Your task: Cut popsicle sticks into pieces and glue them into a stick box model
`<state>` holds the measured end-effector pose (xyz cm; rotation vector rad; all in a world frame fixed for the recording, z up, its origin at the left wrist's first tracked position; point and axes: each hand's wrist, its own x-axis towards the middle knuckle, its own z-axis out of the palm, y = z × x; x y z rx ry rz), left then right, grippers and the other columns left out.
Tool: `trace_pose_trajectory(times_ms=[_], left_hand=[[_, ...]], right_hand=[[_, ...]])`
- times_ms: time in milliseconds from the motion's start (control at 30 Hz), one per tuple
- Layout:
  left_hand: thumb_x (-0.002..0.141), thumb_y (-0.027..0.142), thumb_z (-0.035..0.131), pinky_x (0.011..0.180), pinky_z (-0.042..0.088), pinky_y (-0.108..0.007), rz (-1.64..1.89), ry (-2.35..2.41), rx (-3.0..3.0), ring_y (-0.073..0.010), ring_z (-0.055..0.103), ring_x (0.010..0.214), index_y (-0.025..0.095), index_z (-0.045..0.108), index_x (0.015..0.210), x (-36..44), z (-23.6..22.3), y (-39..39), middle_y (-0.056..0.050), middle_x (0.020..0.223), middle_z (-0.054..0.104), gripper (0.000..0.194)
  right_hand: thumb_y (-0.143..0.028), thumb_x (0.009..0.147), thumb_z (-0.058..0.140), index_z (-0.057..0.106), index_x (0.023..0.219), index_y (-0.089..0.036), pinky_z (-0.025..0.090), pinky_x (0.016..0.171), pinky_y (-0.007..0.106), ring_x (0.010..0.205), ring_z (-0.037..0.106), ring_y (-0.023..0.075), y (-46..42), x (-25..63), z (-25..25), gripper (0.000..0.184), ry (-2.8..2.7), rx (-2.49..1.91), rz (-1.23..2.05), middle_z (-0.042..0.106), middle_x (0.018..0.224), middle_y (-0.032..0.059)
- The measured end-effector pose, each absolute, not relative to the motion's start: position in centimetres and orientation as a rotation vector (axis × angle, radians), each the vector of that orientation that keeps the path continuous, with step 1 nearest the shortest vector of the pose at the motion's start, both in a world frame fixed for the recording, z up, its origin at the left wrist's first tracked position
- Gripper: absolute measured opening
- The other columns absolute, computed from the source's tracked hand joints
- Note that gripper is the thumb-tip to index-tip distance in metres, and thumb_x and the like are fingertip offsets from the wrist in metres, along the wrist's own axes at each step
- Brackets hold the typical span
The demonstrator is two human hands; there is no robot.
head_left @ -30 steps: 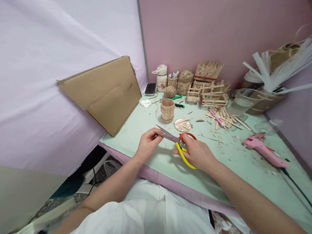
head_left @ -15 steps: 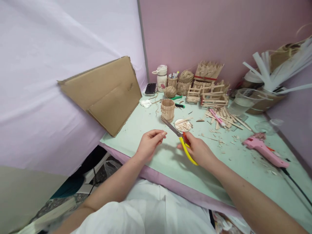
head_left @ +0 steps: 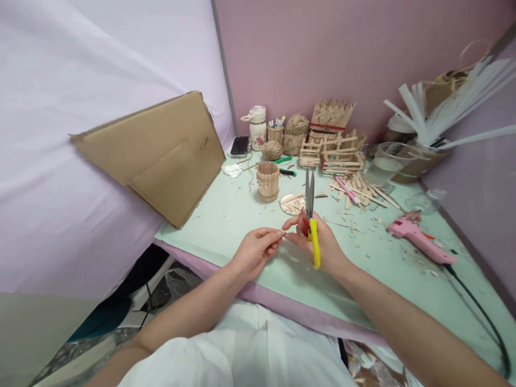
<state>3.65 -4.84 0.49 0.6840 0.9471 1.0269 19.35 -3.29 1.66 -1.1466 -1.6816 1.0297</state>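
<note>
My right hand [head_left: 320, 244] grips scissors [head_left: 310, 212] with a yellow and a red handle; the closed blades point straight up and away from me. My left hand [head_left: 258, 248] is just left of it, its fingers pinched together, fingertips meeting the right hand's forefinger. What the pinch holds is too small to make out. Both hands hover over the pale green table [head_left: 226, 215] near its front edge. A small round dish of wood bits [head_left: 292, 204] lies right behind the hands, and a cup built of ice-lolly sticks [head_left: 268, 181] stands behind that.
Cardboard sheets [head_left: 161, 156] lean on the left cloth wall. At the back stand a white jar [head_left: 258, 128], a phone [head_left: 240, 145], twine balls [head_left: 272, 150] and stick-built frames [head_left: 334, 150]. Loose sticks [head_left: 358, 188] and a pink glue gun [head_left: 419, 240] with its cord lie to the right.
The right hand has swung the scissors from pointing left to upright, blades closed. The left hand has let go of the blade tip and drawn back to pinch beside the right hand.
</note>
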Motion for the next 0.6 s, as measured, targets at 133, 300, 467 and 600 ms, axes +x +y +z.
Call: trace_pose_trajectory(times_ms=[133,300,467,600], left_hand=[[0.061,0.031,0.076,0.044,0.028,-0.016,1.001,0.935,0.664,-0.0036,0.040,0.053,0.010,0.067,0.069,3.65,0.70,-4.93,-0.003,0.065,0.055,0.024],[0.061,0.029,0.076,0.044,0.026,-0.016,0.938,0.939,0.655,-0.0027,0.041,0.054,0.010,0.068,0.070,3.39,0.96,-4.82,-0.003,0.066,0.054,0.023],[0.058,0.030,0.077,0.044,0.025,-0.017,0.892,0.994,0.710,-0.0032,0.039,0.052,0.011,0.066,0.069,3.12,0.95,-4.69,-0.001,0.063,0.052,0.025],[0.058,0.033,0.076,0.047,0.029,-0.018,0.912,1.060,0.810,-0.0046,0.041,0.051,0.013,0.065,0.067,3.17,1.13,-4.70,0.000,0.061,0.052,0.025]], right_hand=[[-0.047,0.075,0.061,0.032,0.071,-0.023,0.036,0.053,0.025,0.062,0.051,0.0123,-3.18,19.25,1.57,0.037,-1.646,-1.035,1.096,0.059,0.075,-0.0004],[-0.041,0.075,0.062,0.034,0.072,-0.023,0.039,0.059,0.025,0.072,0.057,0.0150,-2.90,19.39,1.16,0.034,-1.661,-1.028,1.111,0.057,0.073,-0.0012],[-0.038,0.077,0.059,0.036,0.075,-0.023,0.039,0.059,0.025,0.067,0.053,0.0136,-2.93,19.41,0.77,0.028,-1.679,-1.033,1.124,0.054,0.071,-0.0019],[-0.038,0.077,0.057,0.038,0.078,-0.023,0.036,0.054,0.023,0.059,0.046,0.0111,-3.08,19.42,0.75,0.025,-1.699,-1.089,1.082,0.056,0.073,-0.0011]])
